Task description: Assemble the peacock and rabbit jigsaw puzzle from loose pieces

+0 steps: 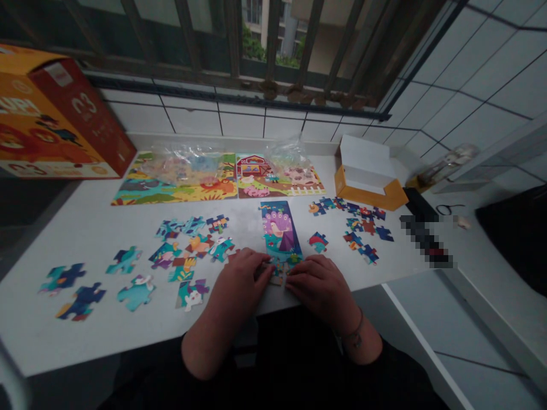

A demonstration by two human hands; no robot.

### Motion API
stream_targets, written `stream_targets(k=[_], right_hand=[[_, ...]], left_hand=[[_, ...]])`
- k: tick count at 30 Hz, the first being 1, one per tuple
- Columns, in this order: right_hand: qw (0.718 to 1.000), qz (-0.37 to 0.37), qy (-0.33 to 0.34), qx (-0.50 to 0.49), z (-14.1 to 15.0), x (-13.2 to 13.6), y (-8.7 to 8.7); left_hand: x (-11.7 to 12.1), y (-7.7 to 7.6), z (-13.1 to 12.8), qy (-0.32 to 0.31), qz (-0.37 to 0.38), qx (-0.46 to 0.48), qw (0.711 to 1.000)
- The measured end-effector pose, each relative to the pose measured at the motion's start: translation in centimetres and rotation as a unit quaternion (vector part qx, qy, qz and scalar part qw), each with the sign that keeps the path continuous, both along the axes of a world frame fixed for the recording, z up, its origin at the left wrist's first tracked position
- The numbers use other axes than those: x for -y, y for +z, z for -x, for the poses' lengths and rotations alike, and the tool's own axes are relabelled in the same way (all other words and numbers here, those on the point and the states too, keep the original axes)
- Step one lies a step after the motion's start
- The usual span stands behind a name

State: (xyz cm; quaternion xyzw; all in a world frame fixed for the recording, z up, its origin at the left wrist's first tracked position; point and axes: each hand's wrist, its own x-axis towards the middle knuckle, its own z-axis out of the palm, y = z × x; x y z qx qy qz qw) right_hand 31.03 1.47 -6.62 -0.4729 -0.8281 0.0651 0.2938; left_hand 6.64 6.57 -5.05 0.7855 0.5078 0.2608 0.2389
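Close to the table's front edge, my left hand (248, 276) has its fingers closed at small jigsaw puzzle pieces (278, 272). My right hand (318, 282), a thin bracelet on its wrist, pinches at the right side of the same pieces. Fingers partly cover them, so their exact fit cannot be made out. Just beyond my fingertips lies a narrow picture card (277, 228) with a purple peacock on dark blue. Left of my left hand is a spread of loose puzzle pieces (199, 245). A red and teal piece (318, 242) rests above my right hand.
More pieces (366, 226) lie at the right, before an open yellow box (371, 191). Two picture boards, a jungle scene (171, 191) and a farm scene (277, 185), lie at the back under clear plastic bags (288, 156). A large orange box (60, 114) stands at the left.
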Motion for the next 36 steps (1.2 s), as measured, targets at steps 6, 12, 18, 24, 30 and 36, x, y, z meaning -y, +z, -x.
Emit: stream_targets(k=[6, 12, 18, 24, 30, 36], right_hand=[[1.000, -0.002, -0.014, 0.008, 0.1, 0.0, 0.2], [0.999, 0.008, -0.031, 0.022, 0.4, 0.0, 0.3], [1.000, -0.007, -0.027, 0.011, 0.4, 0.0, 0.3], [1.000, -0.009, -0.024, 0.013, 0.3, 0.0, 0.2], [1.000, 0.003, -0.023, 0.003, 0.4, -0.1, 0.3], [0.999, -0.008, -0.030, -0.017, 0.4, -0.1, 0.1]], left_hand=[[0.2, -1.3, 1.6, -0.100, -0.057, 0.004, 0.993], [0.1, -1.6, 1.5, -0.132, -0.080, 0.004, 0.988], [0.4, -1.0, 0.7, -0.149, -0.108, -0.021, 0.983], [0.3, -1.3, 0.6, -0.165, -0.128, -0.008, 0.978], [0.2, -1.3, 1.1, -0.186, -0.131, -0.050, 0.972], [0.5, -1.2, 1.3, -0.204, -0.163, -0.114, 0.959]])
